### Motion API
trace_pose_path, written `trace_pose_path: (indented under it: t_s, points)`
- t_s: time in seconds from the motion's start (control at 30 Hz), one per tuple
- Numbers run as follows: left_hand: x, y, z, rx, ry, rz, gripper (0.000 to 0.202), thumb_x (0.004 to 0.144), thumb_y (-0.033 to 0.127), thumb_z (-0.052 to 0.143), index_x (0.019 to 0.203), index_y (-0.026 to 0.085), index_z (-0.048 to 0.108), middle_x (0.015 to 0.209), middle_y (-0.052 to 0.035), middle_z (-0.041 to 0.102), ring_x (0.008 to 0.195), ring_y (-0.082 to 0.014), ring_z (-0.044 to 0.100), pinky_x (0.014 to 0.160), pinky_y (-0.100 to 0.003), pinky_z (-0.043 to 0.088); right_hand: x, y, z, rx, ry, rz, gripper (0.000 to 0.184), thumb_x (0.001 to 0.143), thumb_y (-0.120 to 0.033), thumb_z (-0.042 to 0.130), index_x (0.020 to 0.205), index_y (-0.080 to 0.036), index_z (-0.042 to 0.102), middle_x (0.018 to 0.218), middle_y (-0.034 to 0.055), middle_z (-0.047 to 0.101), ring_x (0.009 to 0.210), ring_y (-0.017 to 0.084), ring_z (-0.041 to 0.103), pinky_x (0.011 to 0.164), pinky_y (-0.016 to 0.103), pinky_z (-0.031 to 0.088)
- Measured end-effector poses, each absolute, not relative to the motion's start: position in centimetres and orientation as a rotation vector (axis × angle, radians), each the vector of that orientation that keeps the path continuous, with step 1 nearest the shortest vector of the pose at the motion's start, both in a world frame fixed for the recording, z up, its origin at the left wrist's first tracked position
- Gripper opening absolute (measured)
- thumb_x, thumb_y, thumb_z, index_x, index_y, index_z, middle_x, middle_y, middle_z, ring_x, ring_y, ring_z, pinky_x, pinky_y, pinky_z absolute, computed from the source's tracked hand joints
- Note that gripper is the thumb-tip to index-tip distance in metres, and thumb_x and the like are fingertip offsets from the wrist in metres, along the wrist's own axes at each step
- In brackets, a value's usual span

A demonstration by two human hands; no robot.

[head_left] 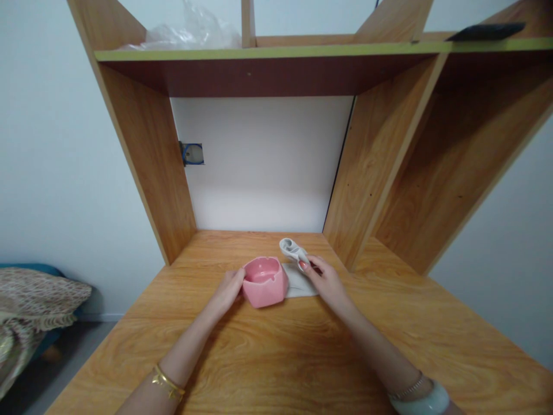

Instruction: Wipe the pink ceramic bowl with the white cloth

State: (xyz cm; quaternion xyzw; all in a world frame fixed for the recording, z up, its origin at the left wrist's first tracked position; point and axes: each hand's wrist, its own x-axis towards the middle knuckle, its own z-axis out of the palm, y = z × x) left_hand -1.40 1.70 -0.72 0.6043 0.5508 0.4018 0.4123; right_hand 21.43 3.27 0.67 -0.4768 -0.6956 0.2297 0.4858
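A pink faceted ashtray (264, 291) with notches in its rim is on the wooden desk. At its left side, my left hand (230, 287) grips the wall, and some of its fingers are hidden. My right hand (327, 282) pinches a loosely rolled, grey-white cloth (292, 250) between thumb and fingers, a little to the right of the ashtray. Beneath that roll, a flat light-grey piece of fabric (298, 283) lies close against the ashtray's right side. Whether the roll and the flat piece are joined, I cannot tell.
The wooden desk (268, 363) runs back to a white panel (268, 167) with an open socket box (192, 154). Upright boards flank it. On the shelf (276, 53) above sit a clear plastic bag (190, 31) and a dark flat object (486, 31). A patterned cover (34, 294) shows at left.
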Motion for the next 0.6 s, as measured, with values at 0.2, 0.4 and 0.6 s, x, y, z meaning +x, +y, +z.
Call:
trace_pose_path:
  t_s: [0.2, 0.4, 0.6]
  points:
    - [-1.1, 1.6, -0.5, 1.594, 1.477, 1.003, 0.039, 0.074, 0.043, 0.03, 0.049, 0.018, 0.046, 0.048, 0.0, 0.045, 0.051, -0.0141, 0.043, 0.049, -0.024, 0.028, 19.8, 2.7, 0.4, -1.006, -1.768, 0.666, 0.026, 0.079, -0.035, 0.046, 0.092, -0.018, 0.062, 0.094, 0.0064, 0.061, 0.089, 0.018, 0.053, 0.079, 0.029, 0.039]
    - [-0.9, 1.4, 0.2, 1.667, 1.583, 0.979, 0.039, 0.076, 0.036, 0.028, 0.054, 0.014, 0.053, 0.053, -0.0025, 0.053, 0.055, -0.0161, 0.049, 0.049, -0.024, 0.03, 18.9, 2.1, 0.6, -0.96, -1.788, 0.695, 0.025, 0.078, -0.037, 0.046, 0.083, -0.018, 0.062, 0.089, 0.0056, 0.06, 0.087, 0.018, 0.053, 0.079, 0.029, 0.039]
    - [-0.3, 0.7, 1.1, 1.735, 1.685, 0.963, 0.034, 0.076, 0.034, 0.036, 0.071, 0.013, 0.064, 0.068, -0.0068, 0.064, 0.065, -0.0186, 0.056, 0.054, -0.023, 0.034, 18.1, 2.6, -0.8, -1.082, -1.749, 0.654, 0.025, 0.075, -0.04, 0.047, 0.064, -0.019, 0.053, 0.072, 0.0029, 0.055, 0.07, 0.016, 0.051, 0.065, 0.028, 0.041]
